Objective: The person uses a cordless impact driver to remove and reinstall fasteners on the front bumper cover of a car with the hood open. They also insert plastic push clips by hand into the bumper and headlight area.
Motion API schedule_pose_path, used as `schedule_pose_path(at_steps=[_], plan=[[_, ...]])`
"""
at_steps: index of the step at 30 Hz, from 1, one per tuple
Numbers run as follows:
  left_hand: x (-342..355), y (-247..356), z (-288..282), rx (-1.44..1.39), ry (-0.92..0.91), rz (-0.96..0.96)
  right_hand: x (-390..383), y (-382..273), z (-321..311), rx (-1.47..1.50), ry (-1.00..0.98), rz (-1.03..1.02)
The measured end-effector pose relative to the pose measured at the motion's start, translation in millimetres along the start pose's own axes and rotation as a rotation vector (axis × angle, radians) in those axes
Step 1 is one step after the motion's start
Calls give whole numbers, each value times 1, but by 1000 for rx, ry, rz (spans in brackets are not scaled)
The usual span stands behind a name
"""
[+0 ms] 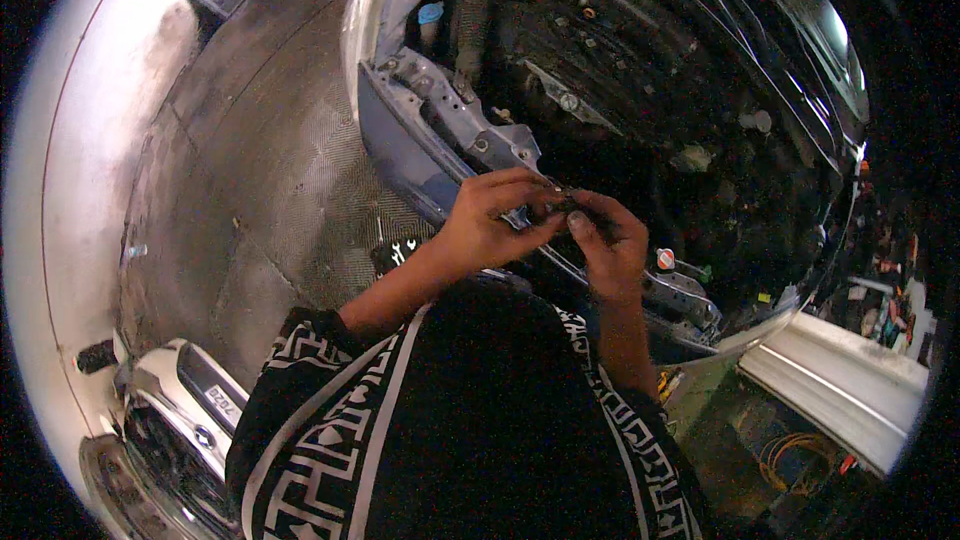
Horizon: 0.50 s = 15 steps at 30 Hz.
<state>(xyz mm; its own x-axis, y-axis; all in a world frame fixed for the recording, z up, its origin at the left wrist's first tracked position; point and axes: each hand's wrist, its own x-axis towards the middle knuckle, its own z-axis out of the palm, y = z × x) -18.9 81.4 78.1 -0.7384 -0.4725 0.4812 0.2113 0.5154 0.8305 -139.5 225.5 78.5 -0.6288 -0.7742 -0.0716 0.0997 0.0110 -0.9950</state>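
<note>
My left hand (490,220) and my right hand (613,248) meet over the front edge of a car's open engine bay (620,110). Thumbs and fingers of both are pinched together around a small dark part (566,203), mostly hidden by the fingertips, so its kind does not show. Just below the hands runs the car's grey-blue front panel (425,165). Behind it, a metal crossmember (480,130) with bolt holes spans the front of the bay.
Wrenches (403,250) lie on a dark surface left of my forearm. A blue cap (430,13) shows at the bay's left corner. A white car (185,395) stands at lower left. To the right are a white panel (840,390) and a coiled orange cable (795,460).
</note>
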Motion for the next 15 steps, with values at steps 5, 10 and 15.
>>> schedule_pose_path(at_steps=[5, 10, 15], plan=[[-21, 7, -10, 164, 4, -29, 0, 17, 14, 39, -80, 137], [-46, 20, -17, 302, 162, -125, 11, 35, 29, -187, -221, -2], [-57, 9, -35, 359, 228, -130, 18, 50, 55, 49, -277, 128]])
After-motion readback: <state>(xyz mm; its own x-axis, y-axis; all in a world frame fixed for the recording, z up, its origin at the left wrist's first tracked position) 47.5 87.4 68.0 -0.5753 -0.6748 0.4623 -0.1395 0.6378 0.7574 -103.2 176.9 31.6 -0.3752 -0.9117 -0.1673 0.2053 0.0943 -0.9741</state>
